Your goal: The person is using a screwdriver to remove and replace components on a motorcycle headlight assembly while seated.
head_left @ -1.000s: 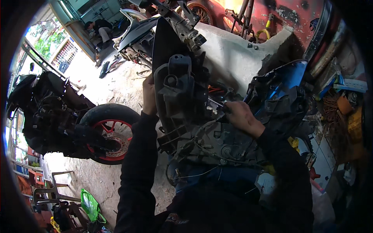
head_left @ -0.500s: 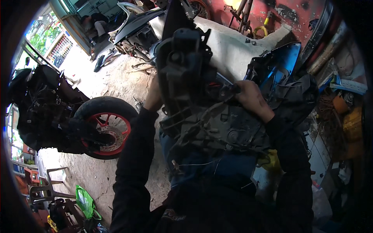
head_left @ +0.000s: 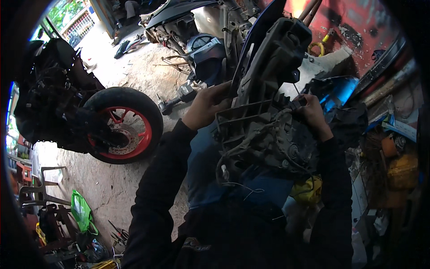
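Observation:
A bulky, dusty black plastic motorcycle assembly (head_left: pixel 255 130), with ribs, brackets and a wire along it, rests over my lap. A dark blue panel (head_left: pixel 255 38) runs along its upper left side. My left hand (head_left: pixel 208 106) is closed round the left edge of the assembly; its fingertips are hidden behind it. On the other side, my right hand (head_left: pixel 314 115) grips a screwdriver, whose thin metal shaft (head_left: pixel 296 89) points up toward the housing. Its handle is mostly covered by my fingers. A loose thin wire (head_left: pixel 242 184) hangs at the near edge, over my blue trousers.
A motorcycle wheel (head_left: pixel 154 121) with a red rim stands at left. Beyond my left hand lie a power tool (head_left: pixel 182 95) and a dark visored helmet (head_left: pixel 208 54). Blue fairing pieces (head_left: pixel 340 94) sit at right. A green bag (head_left: pixel 82 210) and a chair (head_left: pixel 45 188) are lower left.
The assembly has tilted and shifted to the right, showing the blue panel and more of my left hand. My right hand has moved right and slightly down with the screwdriver. My view has shifted.

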The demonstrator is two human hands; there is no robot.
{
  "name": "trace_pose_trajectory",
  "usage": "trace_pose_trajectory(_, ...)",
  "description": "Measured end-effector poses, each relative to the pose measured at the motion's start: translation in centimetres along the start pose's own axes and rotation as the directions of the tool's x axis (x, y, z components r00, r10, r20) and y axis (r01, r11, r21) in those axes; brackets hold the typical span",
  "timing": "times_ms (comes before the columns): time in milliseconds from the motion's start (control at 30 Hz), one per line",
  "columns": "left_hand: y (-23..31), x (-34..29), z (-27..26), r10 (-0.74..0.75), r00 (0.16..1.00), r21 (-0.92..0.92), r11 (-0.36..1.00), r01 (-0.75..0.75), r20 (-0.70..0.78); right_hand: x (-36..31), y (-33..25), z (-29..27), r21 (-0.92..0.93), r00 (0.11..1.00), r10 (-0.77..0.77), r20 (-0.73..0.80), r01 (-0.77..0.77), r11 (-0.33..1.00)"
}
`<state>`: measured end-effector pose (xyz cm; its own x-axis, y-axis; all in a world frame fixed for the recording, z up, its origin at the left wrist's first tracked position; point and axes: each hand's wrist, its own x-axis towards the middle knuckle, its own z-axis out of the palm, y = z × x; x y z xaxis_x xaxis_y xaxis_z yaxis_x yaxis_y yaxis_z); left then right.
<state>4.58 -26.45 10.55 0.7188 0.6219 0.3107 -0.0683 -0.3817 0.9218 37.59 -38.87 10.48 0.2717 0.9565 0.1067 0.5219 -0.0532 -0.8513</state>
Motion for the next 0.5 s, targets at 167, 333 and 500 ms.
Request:
trace_pose_trajectory(167,-0.7,-0.2,0.2,-0.024,0.998,-0.065,0.998,0.020,-0.066,-0.2,-0.5,0.7,0.056,0.993,0.079,0.086,-0.084,0.995)
trace_pose_trajectory(333,-0.9,-0.9,0.6,-0.127,0.983,-0.240,0.966,0.093,-0.131,0.3,-1.2,1.2,-0.069,0.989,0.080,0.128,-0.072,0.995)
trace_pose_trajectory(500,-3.4,-2.6,-0.8,-0.254,0.959,-0.267,0.939,0.215,-0.122,2.0,0.6,3.3,-0.091,0.956,0.116,0.269,-0.095,0.991)
